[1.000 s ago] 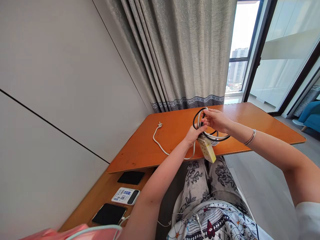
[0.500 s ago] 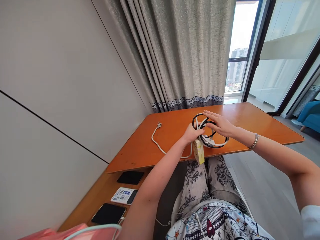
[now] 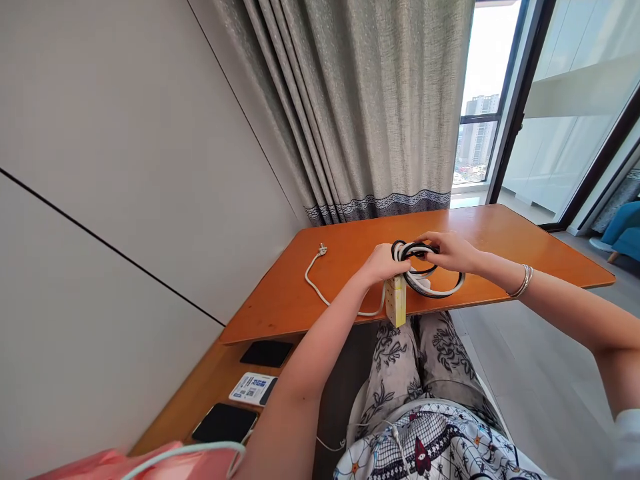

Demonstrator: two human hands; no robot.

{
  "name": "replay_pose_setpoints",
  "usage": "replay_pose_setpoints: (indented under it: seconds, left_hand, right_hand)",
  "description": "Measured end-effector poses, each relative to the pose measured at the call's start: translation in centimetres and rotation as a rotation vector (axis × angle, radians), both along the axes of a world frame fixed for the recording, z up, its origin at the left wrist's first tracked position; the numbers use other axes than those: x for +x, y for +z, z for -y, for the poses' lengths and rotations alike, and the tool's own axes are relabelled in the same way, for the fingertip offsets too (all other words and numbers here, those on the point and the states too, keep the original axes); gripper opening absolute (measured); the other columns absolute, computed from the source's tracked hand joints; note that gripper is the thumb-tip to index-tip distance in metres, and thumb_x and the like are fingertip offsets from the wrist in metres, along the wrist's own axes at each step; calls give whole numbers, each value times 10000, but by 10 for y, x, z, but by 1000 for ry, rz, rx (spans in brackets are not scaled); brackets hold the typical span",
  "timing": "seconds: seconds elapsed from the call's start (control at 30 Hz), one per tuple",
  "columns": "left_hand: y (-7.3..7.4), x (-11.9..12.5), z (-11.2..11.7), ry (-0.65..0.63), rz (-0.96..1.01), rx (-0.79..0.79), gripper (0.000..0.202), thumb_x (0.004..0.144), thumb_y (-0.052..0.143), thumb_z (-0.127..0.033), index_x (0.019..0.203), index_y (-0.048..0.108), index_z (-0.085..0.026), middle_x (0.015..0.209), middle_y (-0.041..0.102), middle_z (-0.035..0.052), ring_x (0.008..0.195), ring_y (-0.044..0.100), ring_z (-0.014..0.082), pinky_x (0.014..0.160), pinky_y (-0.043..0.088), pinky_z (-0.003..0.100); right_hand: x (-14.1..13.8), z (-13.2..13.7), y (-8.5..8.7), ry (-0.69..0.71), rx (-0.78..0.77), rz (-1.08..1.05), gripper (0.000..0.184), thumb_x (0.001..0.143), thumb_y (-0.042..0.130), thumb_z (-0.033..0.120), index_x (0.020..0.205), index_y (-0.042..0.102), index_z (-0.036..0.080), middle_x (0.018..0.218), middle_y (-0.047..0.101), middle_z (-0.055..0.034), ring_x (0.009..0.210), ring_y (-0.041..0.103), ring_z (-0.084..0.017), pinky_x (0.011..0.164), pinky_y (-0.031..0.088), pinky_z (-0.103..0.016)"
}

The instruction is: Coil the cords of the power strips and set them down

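Note:
Black and white cables are looped together in a coil (image 3: 453, 287) above the front part of the table. My left hand (image 3: 384, 265) is closed around the coil's left side. Just below it hangs a yellowish power strip (image 3: 396, 301), upright at the table's front edge. My right hand (image 3: 450, 253) has its fingers curled on the upper right of the coil, gripping the cables. From beneath my left arm a white cord (image 3: 314, 283) runs across the tabletop and ends in a plug (image 3: 322, 249). Part of the coil is hidden behind my fingers.
The orange-brown table (image 3: 525, 247) stands before a grey curtain (image 3: 390, 100). Left, on a lower wooden surface, lie a dark tablet-like slab (image 3: 265, 353), a white labelled box (image 3: 253, 389) and another black slab (image 3: 225, 423). A pink item (image 3: 165, 460) is at the bottom left.
My right hand was held flat with fingers stretched over the coil; now its fingers curl onto the cables. The upper loops have been drawn down and closer together.

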State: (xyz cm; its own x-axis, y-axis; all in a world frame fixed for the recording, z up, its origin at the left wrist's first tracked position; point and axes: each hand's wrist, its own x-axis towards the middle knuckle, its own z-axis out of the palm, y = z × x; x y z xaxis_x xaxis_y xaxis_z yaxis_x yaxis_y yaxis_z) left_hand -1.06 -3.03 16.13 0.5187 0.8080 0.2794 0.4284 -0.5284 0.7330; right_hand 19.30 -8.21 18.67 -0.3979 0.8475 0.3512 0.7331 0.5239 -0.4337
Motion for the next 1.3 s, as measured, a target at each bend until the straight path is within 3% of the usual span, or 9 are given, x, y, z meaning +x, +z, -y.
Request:
replay_pose_setpoints:
  seconds: [0.17,0.27,0.4,0.5,0.57,0.77,1.03,1.3]
  left_hand:
    - [4,0,4,77,-81,-2,123,643,625,-278,689,582,-173,630,545,-41,630,475,133,585,353,252]
    - [6,0,9,131,-52,51,229,661,663,-262,869,607,-184,744,620,-27,709,560,160,674,429,275]
    - [10,-2,18,159,-5,362,382,690,706,-179,1046,568,-200,1043,629,46,952,612,198,860,470,328]
    - [13,-3,24,103,-126,584,147,819,649,-198,965,636,-207,1122,582,68,1024,577,206,872,466,332]
    - [12,-3,24,43,-210,622,95,884,615,-258,927,691,-221,1079,581,60,1021,563,206,842,466,324]
    - [6,3,23,42,-261,514,275,893,615,-451,888,769,-224,1085,514,81,1086,493,253,873,469,382]
    - [2,18,25,75,-75,289,263,840,676,-435,738,709,-194,999,402,61,1061,412,248,1013,415,443]
    - [-4,26,15,114,266,-90,231,760,750,-282,588,640,-174,957,450,40,992,472,197,975,427,352]
  right_hand:
    - [3,1,-8,97,-224,-369,452,771,598,189,1217,526,199,708,730,13,654,698,-170,647,534,-270]
    - [1,1,-11,133,-355,-540,518,757,629,232,1250,472,198,692,724,10,636,708,-183,608,569,-281]
    - [-6,1,-6,107,-449,-693,543,727,639,210,1242,469,203,645,703,25,595,706,-187,542,578,-262]
    - [-13,2,0,19,-485,-777,482,733,607,179,1195,469,200,609,689,37,545,689,-177,505,571,-250]
    - [-18,3,3,-36,-480,-800,455,740,584,156,1177,465,195,586,679,45,507,670,-167,482,562,-244]
    - [-22,-5,4,-131,-385,-780,446,734,571,130,1166,469,179,522,616,72,434,610,-145,440,537,-236]
    - [-19,-10,-6,-77,-145,-566,437,765,561,229,1196,501,200,550,562,85,453,566,-137,467,486,-238]
    - [-17,-10,-15,-132,192,-271,366,920,405,325,1239,516,183,605,591,20,547,551,-186,577,380,-275]
